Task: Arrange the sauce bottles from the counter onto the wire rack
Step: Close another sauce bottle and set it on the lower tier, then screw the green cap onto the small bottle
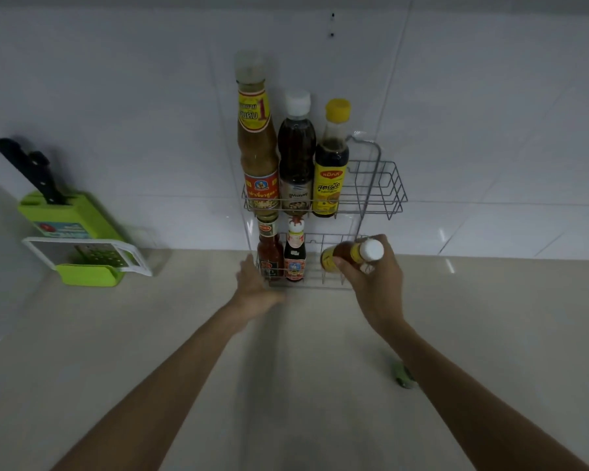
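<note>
Bottles filling a two-tier wire rack (388,185) against the white tiled wall. On the upper tier, three standing side by side — a tall tan sauce bottle (257,144) at the left, a dark bottle (296,154) with a white cap in the middle, a yellow-capped dark bottle (331,161) at the right, each touching its neighbour. Right part of that tier sitting bare. On the lower tier, a red chili bottle (269,249) and a dark white-necked bottle (295,253) standing together at the left.

Right hand (374,283) gripping a small white-capped bottle (354,254) with a yellow label, fingers wrapped around its body, tilting it cap-up toward the camera over the lower tier's right side, beside the two already standing there. Whether touching the wire — cannot tell.

Left hand (252,287) lying open, palm flat, fingers reaching to the rack's lower left corner, holding nothing.

Resting on the beige counter (150,334) well to the left, a green knife block (65,215) with a grater (92,254) in front. Lying near the right forearm, a small green object (403,377), blurred.
</note>
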A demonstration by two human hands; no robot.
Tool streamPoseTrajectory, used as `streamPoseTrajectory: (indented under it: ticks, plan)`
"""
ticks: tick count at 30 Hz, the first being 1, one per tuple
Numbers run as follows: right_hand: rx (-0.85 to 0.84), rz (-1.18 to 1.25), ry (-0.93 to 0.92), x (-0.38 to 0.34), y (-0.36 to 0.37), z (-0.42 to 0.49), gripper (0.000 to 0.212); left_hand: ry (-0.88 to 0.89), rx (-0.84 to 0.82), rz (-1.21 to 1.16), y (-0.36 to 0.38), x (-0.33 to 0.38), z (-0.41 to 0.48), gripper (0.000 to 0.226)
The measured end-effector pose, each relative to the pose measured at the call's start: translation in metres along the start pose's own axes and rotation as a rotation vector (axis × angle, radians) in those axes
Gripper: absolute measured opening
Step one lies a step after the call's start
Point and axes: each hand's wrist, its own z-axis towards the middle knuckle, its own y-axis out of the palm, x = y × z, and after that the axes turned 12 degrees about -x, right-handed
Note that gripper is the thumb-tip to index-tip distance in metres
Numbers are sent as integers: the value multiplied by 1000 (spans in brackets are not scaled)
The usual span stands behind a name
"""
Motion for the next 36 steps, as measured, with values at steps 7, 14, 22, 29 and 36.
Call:
streamPoseTrajectory:
  ticks: [7, 14, 22, 29, 36]
  plan:
    - [-180, -28, 63, 32, 40, 60, 34, 11, -5, -127, -30, 9, 58, 136]
    - [-320, -221, 83, 50, 58, 83, 40, 181, -3, -266, -15, 20, 53, 91]
    - [-511, -241, 178, 44, 40, 84, 60, 144, -6, -252, -13, 25, 43, 92]
    - [-279, -245, 74, 56, -73, 14, 36, 230, 458, -74, 57, -4, 21, 52]
    - [-626, -545, 363, 160, -113, -95, 56, 302, -79, 269, 170, -33, -7, 70]
